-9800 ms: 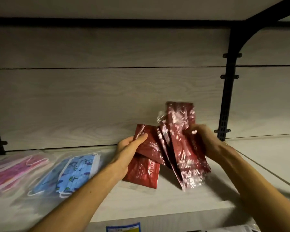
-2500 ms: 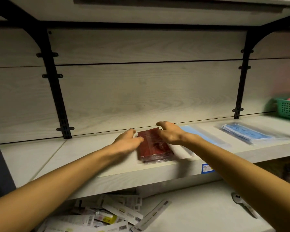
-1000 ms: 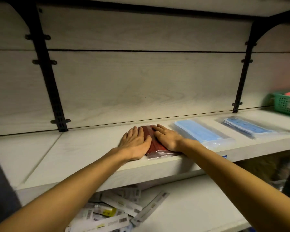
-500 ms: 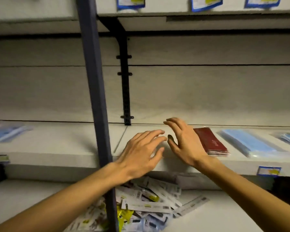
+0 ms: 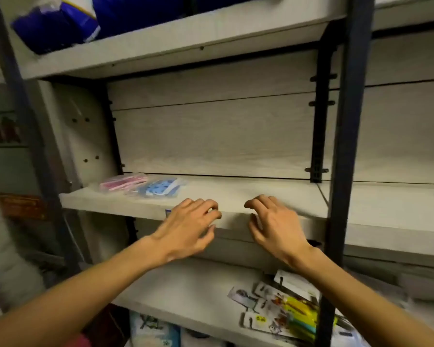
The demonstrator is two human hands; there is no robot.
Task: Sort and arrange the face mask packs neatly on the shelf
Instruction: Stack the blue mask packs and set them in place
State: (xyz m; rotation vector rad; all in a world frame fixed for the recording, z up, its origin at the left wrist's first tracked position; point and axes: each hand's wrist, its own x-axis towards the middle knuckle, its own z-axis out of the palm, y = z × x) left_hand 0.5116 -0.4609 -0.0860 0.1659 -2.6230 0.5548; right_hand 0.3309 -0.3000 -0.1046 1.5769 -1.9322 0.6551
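Pink and blue face mask packs lie in clear sleeves at the back left corner of the shelf: the pink pack nearest the left end, the blue patterned pack just beside it and seemingly overlapping its right edge, both somewhat askew to the back wall. The left hand and the right hand hover near the shelf's front edge, well to the right of the packs, fingers loosely curled and holding nothing. Judging from this, the next step is probably a reach to the left for those two packs. The slick sleeves look likely to slide on each other, so lifting the pair from one end could let one slip out and drop past the front edge onto the lower shelf, where a loose heap of carded packets already lies. The dark upright post stands close to the right forearm, and a wide sweep could knock against it. Blue bags sit on the upper shelf; motion blur hides finer detail on the left.
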